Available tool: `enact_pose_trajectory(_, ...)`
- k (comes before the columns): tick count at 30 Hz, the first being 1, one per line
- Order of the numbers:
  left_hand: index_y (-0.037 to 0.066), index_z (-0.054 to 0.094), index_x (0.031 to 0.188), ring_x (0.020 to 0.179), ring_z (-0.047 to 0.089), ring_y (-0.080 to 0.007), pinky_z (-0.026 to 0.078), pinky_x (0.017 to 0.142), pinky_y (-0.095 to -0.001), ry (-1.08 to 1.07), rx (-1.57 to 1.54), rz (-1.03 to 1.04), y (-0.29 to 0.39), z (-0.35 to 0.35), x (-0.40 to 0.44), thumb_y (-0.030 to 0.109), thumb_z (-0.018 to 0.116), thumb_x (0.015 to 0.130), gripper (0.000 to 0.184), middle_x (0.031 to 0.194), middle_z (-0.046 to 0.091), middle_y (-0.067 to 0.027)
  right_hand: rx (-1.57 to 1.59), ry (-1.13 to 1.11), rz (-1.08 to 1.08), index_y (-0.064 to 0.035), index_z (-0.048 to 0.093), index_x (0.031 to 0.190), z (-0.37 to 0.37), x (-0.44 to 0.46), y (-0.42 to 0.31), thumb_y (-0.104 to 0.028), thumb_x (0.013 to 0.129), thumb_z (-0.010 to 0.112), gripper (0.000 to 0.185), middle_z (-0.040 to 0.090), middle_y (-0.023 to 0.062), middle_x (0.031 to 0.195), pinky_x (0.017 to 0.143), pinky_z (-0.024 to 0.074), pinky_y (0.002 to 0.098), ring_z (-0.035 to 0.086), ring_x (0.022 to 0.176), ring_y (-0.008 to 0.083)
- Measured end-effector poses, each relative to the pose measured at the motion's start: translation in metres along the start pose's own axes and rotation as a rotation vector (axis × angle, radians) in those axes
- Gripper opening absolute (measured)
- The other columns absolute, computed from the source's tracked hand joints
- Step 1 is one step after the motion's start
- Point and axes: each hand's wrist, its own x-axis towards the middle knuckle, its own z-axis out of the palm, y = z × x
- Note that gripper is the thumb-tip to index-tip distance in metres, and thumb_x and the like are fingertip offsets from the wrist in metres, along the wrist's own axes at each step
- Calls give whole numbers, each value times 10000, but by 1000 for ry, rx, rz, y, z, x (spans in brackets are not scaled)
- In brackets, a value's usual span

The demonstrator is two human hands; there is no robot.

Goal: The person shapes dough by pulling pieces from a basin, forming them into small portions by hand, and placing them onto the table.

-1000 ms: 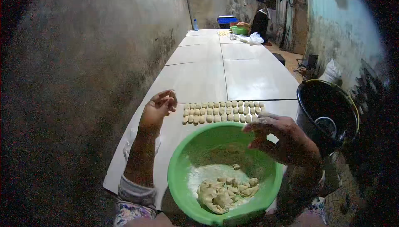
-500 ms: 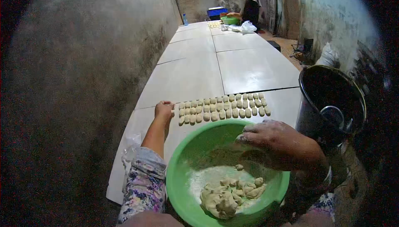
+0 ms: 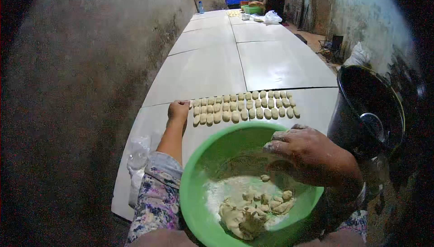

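the left hand, beyond the green bowl and to its left, has its fingers drawn together low over the table, a pale dough piece right at the fingertips; whether it is pinched or only touched i cannot tell. the right hand hangs over the bowl's right side, fingers curled and floury, their inner side turned away, so i cannot tell whether it has hold of anything.

for good work at the row's end, i would use a light pinch so the soft piece is not dented, let it lie flat, leave a gap to its neighbour, then part the fingers and lift straight up.

shaped pieces lie in three rows just beyond the bowl. inside it, toward the near side, a dough lump sits beside small scraps and loose flour.

left of the bowl a plastic bag lies near the left forearm, where a sleeve could catch. right of the bowl a black bucket could limit the right arm's outward swing. far beyond the bowl, a blue crate and a white bag are well out of the way.
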Motion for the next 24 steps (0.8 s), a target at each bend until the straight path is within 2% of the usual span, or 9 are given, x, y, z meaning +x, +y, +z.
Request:
enact_pose_trajectory(6,53,668,918,849,635,-323,501,752,-385,-46,40,15,11,-10,-8,382,665,739,375,887,659,-180,-15,1,-23,-40,501,1075,0,-4,-1,-211,768,617,370,560,146,988,850,426,423,573,965,303)
enact_pose_trajectory(8,31,621,1047,887,625,-312,495,785,-374,43,1,-8,16,-11,-9,388,683,742,474,954,646,-193,-12,89,-56,-43,511,1034,5,-7,4,-206,747,632,351,558,144,960,840,423,430,573,950,305)
enact_pose_trajectory(12,1,563,1130,911,615,-267,490,795,-349,1,-100,117,69,-70,-45,364,684,772,524,991,634,-176,40,49,17,-45,558,1065,-6,-9,-7,-222,777,648,350,594,157,977,786,462,430,580,905,350)
enact_pose_trajectory(16,12,560,1135,791,589,-147,484,734,-301,-407,-320,437,139,-138,-129,284,578,896,363,940,644,-100,30,50,-47,-46,563,1048,6,-10,-9,-242,793,640,330,587,155,960,773,464,429,578,900,350)
enact_pose_trajectory(18,11,609,1043,839,597,-169,479,780,-304,-762,-258,399,163,-172,-189,282,610,876,318,945,650,-83,117,175,-105,-47,559,1033,18,-16,-11,-260,795,641,330,582,155,944,769,463,426,578,899,349)
enact_pose_trajectory(19,-2,631,992,852,607,-216,478,771,-352,-942,-338,555,154,-177,-207,290,645,839,330,922,647,-124,114,177,-112,-47,559,1033,14,-17,-17,-260,795,641,330,582,155,944,769,463,426,578,899,349)
enact_pose_trajectory(20,16,636,964,861,598,-227,475,779,-353,-1055,-179,657,157,-191,-229,303,667,817,324,913,633,-119,110,90,-89,-41,549,1020,9,-17,-25,-251,799,631,316,574,164,941,775,464,442,574,899,363)
enact_pose_trajectory(22,43,626,932,856,595,-243,480,751,-357,-1094,-91,671,157,-209,-269,253,723,759,289,903,606,-125,98,30,-66,-40,544,1019,5,-20,-38,-243,812,612,298,568,171,945,797,455,465,569,908,376)
enact_pose_trajectory(24,44,611,953,864,591,-302,480,758,-376,-961,-51,768,146,-213,-298,206,743,714,318,933,592,-141,83,2,-82,-38,544,1020,1,-22,-49,-243,817,606,295,568,170,945,796,453,466,570,905,374)
